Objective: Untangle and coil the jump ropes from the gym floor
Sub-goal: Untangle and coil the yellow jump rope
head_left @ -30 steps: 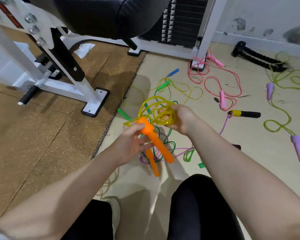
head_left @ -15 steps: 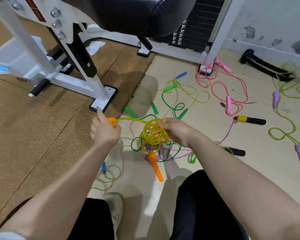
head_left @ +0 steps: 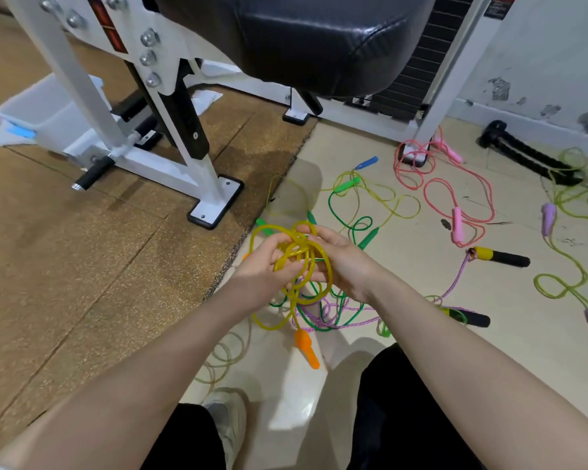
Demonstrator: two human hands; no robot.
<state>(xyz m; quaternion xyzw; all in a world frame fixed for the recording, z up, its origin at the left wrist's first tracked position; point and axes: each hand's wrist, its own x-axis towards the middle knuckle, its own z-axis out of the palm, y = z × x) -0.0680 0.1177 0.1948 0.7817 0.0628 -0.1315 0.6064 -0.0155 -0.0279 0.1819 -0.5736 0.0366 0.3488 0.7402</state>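
A yellow jump rope [head_left: 299, 256] with orange handles is bunched into loose loops between my two hands, above the floor. My left hand [head_left: 263, 269] grips the loops from the left, with an orange handle tip peeking out beside it. My right hand [head_left: 342, 257] holds the same coil from the right, fingers curled round the strands. The other orange handle [head_left: 306, 347] dangles below the coil. Under my hands a green rope [head_left: 350, 212] and a pink-purple braided rope [head_left: 336, 317] lie tangled on the tile.
A white gym machine foot [head_left: 214, 206] and black padded seat [head_left: 296, 42] stand close ahead on the cork mat. On the tile lie a pink rope [head_left: 455, 198], a lime rope with purple handles [head_left: 564, 279], black-yellow handles [head_left: 499, 256] and a black bar [head_left: 526, 154]. My knees are below.
My left hand has come back from the left to the coil, and the stretched strand has folded into another loop. Both hands now meet on the yellow bundle.
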